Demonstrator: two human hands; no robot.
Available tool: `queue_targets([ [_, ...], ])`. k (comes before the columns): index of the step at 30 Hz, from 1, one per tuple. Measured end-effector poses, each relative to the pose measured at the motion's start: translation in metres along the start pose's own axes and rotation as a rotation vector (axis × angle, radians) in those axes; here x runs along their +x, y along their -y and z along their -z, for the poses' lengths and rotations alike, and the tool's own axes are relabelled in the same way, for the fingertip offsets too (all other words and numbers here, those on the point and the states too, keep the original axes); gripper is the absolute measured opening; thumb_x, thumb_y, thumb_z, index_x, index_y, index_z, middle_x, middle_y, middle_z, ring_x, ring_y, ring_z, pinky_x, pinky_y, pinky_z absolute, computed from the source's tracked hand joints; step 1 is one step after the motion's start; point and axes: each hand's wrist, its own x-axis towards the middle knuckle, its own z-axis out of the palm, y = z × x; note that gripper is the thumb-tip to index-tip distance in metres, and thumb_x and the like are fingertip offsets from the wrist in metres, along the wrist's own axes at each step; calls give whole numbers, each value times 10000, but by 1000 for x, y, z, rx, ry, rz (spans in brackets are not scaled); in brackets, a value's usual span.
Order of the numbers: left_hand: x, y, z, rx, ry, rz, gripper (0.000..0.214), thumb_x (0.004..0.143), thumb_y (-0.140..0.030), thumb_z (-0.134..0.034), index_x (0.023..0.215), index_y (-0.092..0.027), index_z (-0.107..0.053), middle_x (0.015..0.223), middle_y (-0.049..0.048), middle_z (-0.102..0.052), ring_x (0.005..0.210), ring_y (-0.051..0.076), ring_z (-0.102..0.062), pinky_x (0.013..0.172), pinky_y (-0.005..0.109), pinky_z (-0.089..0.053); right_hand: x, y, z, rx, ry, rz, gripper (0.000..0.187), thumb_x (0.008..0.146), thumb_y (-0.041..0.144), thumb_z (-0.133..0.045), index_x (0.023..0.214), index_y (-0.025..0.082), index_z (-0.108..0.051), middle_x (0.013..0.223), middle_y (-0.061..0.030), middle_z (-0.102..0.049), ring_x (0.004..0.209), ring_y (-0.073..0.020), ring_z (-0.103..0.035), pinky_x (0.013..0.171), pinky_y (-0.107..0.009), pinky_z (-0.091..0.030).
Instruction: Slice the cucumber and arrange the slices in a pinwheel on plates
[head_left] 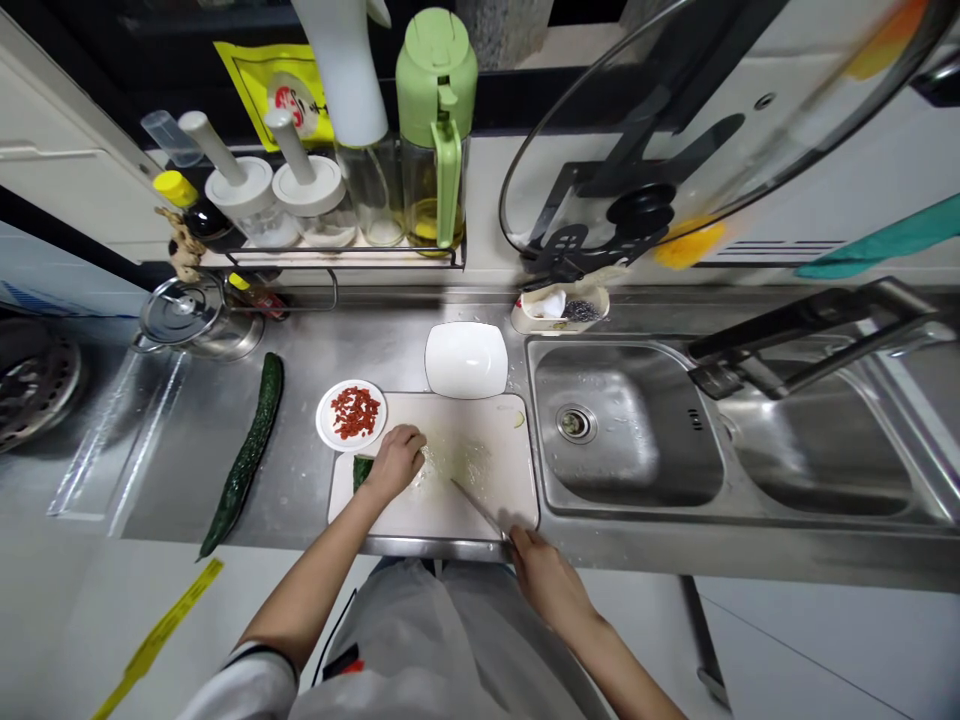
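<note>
My right hand (pixel 536 570) grips a knife (pixel 480 508) near the board's front right corner. Its blade slants up and left across the pale cutting board (pixel 427 520), tip near the middle. My left hand (pixel 397 460) is over the left half of the board, fingers curled down and together; whatever lies beneath them is hidden. A dark green cut piece of cucumber (pixel 361 472) shows just left of that wrist. Wet pale bits and smears spread over the board's middle, and a small pale slice (pixel 519 419) rests near its upper right corner.
Left of the board lies a whole cucumber (pixel 247 455). A white plate (pixel 321 420) of chopped red pieces overlaps the board's upper left corner. Behind the board stands a white dish (pixel 466 358). To the right is a double sink (pixel 634 400); a rack (pixel 337 258) of bottles and jars runs behind.
</note>
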Motion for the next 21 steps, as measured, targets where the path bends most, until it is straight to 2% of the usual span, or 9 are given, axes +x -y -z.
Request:
queue_targets([
  [3, 1, 2, 2, 25, -10, 6, 224, 789, -100, -496, 943, -183, -636, 991, 82, -590, 973, 214, -514, 889, 363, -429, -2, -1, -2, 110, -141, 73, 275, 893, 163, -326, 1063, 207, -538, 1013, -71, -604, 819, -171, -613, 700, -266, -439],
  [7, -1, 4, 3, 77, -14, 30, 204, 791, -112, -495, 937, -176, -623, 962, 84, -577, 955, 221, -499, 876, 358, -429, 1, -1, -6, 214, -383, 102, 365, 899, 222, -339, 1242, 193, -460, 1112, -110, -527, 927, -187, -578, 824, -316, -464],
  [10, -2, 5, 2, 115, -24, 56, 199, 789, -114, -496, 937, -170, -616, 967, 90, -566, 957, 228, -487, 880, 355, -427, 12, -2, -14, 211, -532, 87, 453, 900, 238, -329, 1342, 165, -392, 1144, -145, -464, 952, -198, -550, 844, -337, -469],
  [13, -2, 6, 1, 132, -38, 76, 194, 788, -110, -495, 932, -165, -612, 972, 95, -560, 951, 229, -481, 879, 350, -427, 30, -1, -26, 159, -581, 15, 493, 892, 198, -285, 1376, 148, -362, 1226, -179, -389, 897, -187, -539, 822, -347, -469],
  [15, -2, 5, 0, 135, -41, 82, 188, 790, -113, -495, 929, -163, -610, 968, 96, -558, 948, 230, -480, 878, 350, -428, 42, -1, -34, 123, -613, -39, 508, 880, 169, -267, 1380, 144, -354, 1247, -184, -379, 962, -207, -517, 854, -359, -450],
  [21, -4, 5, 0, 111, -49, 84, 192, 793, -112, -490, 932, -169, -610, 969, 92, -555, 957, 229, -485, 881, 358, -432, 61, 0, -44, -24, -608, -107, 525, 873, 158, -296, 1396, 144, -324, 1257, -177, -449, 1122, -261, -459, 900, -361, -417],
])
